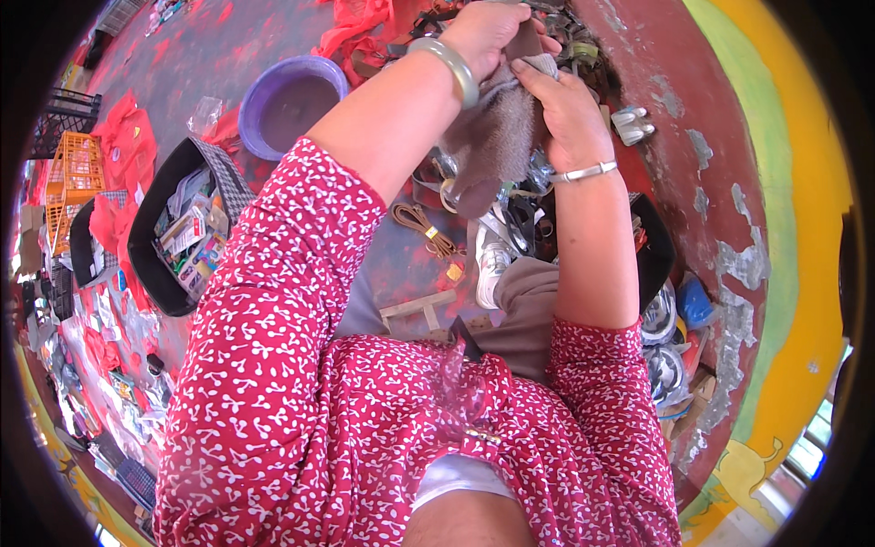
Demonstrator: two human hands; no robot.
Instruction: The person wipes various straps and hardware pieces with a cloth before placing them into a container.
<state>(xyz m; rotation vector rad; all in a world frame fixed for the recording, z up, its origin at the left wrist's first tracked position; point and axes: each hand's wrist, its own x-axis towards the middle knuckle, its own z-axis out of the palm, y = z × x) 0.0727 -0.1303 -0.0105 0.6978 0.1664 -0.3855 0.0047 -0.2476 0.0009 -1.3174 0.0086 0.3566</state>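
Note:
A grey-brown cloth [497,146] hangs down between my two hands at the top middle. My left hand [488,36], with a pale green bangle on its wrist, is closed at the cloth's upper end. A flat brown piece [524,44] shows by its fingers; what it belongs to I cannot make out. My right hand [574,114], a silver bangle on the wrist, pinches the cloth's upper right edge between thumb and fingers. Below the cloth lie a coil of brown cord [428,230] and a white shoe [493,264].
A purple basin [251,123] of murky water stands left of my left forearm. Further left are a black bin [150,237] full of small packages and an orange crate [77,173]. Mixed clutter [583,46] lies beyond my hands. A peeling red and yellow wall [729,137] rises at right.

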